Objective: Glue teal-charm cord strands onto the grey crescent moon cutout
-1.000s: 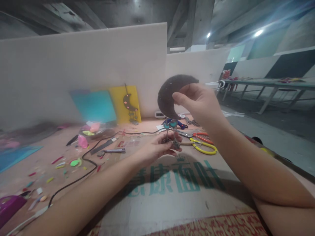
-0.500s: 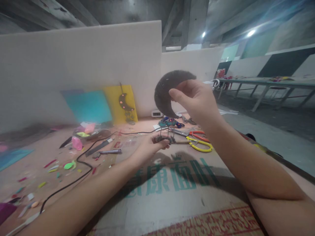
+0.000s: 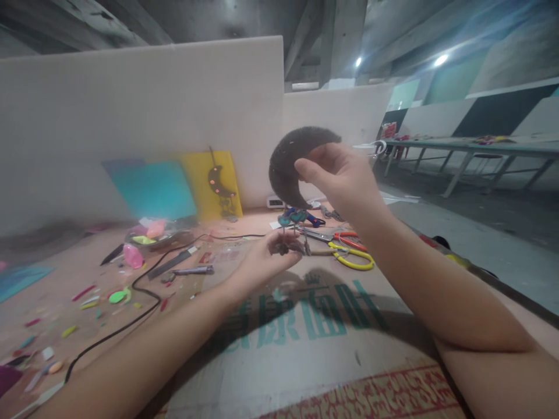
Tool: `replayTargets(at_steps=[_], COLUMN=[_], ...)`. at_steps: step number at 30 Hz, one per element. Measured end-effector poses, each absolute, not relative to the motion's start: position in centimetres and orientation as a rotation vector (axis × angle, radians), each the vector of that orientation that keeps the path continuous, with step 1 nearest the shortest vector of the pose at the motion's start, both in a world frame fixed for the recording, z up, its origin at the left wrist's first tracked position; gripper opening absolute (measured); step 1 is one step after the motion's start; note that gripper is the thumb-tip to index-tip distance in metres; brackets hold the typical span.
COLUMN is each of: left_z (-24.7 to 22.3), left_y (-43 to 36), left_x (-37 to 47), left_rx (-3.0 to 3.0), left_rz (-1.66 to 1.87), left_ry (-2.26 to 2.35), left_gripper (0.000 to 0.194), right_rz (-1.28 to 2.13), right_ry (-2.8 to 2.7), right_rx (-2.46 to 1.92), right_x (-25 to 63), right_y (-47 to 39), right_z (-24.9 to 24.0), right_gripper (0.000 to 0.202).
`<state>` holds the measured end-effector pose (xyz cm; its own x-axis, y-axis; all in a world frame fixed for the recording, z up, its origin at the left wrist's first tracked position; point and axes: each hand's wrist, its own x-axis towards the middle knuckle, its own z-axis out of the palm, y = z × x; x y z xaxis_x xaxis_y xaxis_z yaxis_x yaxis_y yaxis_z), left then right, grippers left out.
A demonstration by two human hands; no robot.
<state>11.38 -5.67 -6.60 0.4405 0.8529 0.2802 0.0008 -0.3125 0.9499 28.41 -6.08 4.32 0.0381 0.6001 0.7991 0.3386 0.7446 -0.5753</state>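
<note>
My right hand [image 3: 338, 174] pinches a dark, fuzzy crescent moon [image 3: 286, 166] by its inner side, holding it up over the table. Below its lower tip hang teal cloud-like shapes [image 3: 292, 217] with a little red on them, and thin strands run down from these to small dark pieces [image 3: 283, 248]. My left hand [image 3: 268, 253] is cupped around those lowest pieces, thumb and fingers apart. Whether its fingers touch them is hard to see. The crescent's far side is hidden.
Yellow-handled pliers [image 3: 351, 256] and red-handled scissors [image 3: 349, 240] lie right of my left hand. Printed cardboard [image 3: 323, 361] covers the front. A black cable [image 3: 144, 291] crosses the left side among coloured scraps. A yellow board [image 3: 222, 192] with another crescent leans against the white partition [image 3: 144, 116].
My left thumb has moved down, away from the fingers, widening the gap around the lowest pieces. My right hand still holds the crescent. The whole view has shifted slightly.
</note>
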Motion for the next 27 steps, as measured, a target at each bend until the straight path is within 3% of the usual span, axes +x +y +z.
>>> replayTargets(at_steps=[13,20,27], left_z=[-4.5,-5.6,-6.9], left_y=[-7.1,-6.0,-5.3], left_x=[10.8,10.9,10.9], left_rx=[1.691,1.667,1.740], left_rz=[1.197,1.016,0.941], left_ry=[0.813,0.751,0.814], left_gripper=[0.026,0.035,0.025], right_rz=[0.230,0.207,0.166], right_ry=[-1.673,-1.655,-1.644], right_rx=[-0.766,-0.732,-0.721], right_x=[27.1,27.7,28.7], right_y=[-6.6,-6.4,-5.9], right_z=[3.3,3.7,4.1], right_gripper=[0.026,0.026,0.022])
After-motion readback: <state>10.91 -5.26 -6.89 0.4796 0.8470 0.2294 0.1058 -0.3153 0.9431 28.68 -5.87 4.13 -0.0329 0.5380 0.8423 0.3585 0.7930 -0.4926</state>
